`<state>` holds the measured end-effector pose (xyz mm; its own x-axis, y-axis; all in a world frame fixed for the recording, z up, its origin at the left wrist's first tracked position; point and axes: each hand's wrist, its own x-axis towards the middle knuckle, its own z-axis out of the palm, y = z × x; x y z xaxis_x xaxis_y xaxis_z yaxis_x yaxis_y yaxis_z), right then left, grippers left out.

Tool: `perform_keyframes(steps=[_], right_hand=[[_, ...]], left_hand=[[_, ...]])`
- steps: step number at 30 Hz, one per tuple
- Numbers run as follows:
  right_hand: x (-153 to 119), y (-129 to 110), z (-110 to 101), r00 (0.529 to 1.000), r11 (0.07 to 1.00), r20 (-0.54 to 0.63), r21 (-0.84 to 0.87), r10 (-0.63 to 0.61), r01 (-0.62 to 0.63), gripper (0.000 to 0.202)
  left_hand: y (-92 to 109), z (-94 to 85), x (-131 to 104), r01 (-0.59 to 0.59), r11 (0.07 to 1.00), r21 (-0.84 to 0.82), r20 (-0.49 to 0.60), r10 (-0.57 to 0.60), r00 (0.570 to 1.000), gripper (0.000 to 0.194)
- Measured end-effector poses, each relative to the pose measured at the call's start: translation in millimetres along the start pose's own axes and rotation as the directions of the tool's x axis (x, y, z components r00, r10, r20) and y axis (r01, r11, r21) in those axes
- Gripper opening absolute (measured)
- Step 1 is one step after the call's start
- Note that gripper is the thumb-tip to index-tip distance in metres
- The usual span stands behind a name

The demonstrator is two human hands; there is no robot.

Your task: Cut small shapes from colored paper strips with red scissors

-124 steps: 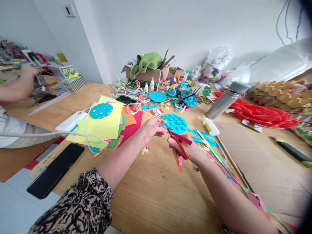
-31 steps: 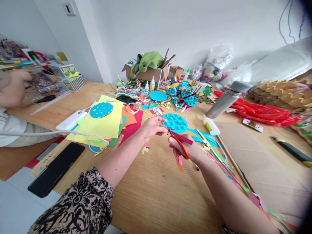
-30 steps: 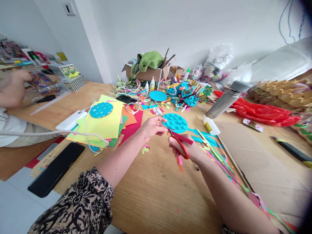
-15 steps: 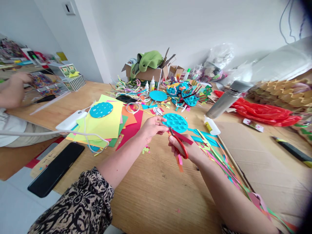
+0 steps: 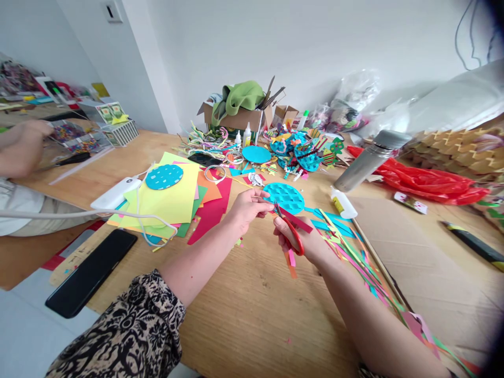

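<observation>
My left hand (image 5: 249, 207) is closed, its fingertips pinching the end of a dark red paper strip (image 5: 301, 221). The strip runs rightward over my right hand (image 5: 286, 236), which is wrapped round red-handled scissors (image 5: 296, 239). The scissor blades lie at the strip beside my left fingertips; whether they touch it is too small to tell. Orange and pink paper strips (image 5: 291, 262) hang below my right hand. Just behind both hands a blue oval piece (image 5: 284, 196) with a raised pattern lies on the table. Small paper scraps (image 5: 239, 242) lie below my left hand.
Coloured paper sheets (image 5: 183, 194) and a black phone (image 5: 90, 273) are at left. A glue bottle (image 5: 343, 203), a grey-lidded bottle (image 5: 370, 160), loose paper strips (image 5: 356, 257) and cardboard (image 5: 417, 262) lie to the right. Another person's hand (image 5: 23, 147) is at far left.
Both hands have shifted very slightly to the right in view, still holding the scissors and strip. My left hand now covers more of the small scraps. The other person's hand has moved slightly.
</observation>
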<state>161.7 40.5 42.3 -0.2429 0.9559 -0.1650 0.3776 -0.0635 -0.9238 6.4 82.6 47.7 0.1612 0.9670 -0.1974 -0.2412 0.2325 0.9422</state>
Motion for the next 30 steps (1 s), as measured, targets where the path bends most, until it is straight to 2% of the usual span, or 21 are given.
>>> perform_keyframes(steps=[17, 30], right_hand=[[1.2, 1.0, 1.0, 0.999, 1.0, -0.038, 0.013, 0.022, -0.021, 0.041], [1.6, 0.3, 2.8, 0.998, 0.999, -0.047, 0.033, 0.036, -0.034, 0.043]], left_hand=[[-4.8, 4.8, -1.0, -0.01, 0.998, -0.064, -0.067, 0.005, 0.998, 0.023], [-6.8, 5.5, -0.9, -0.001, 0.998, -0.064, -0.066, -0.003, 0.998, 0.023]])
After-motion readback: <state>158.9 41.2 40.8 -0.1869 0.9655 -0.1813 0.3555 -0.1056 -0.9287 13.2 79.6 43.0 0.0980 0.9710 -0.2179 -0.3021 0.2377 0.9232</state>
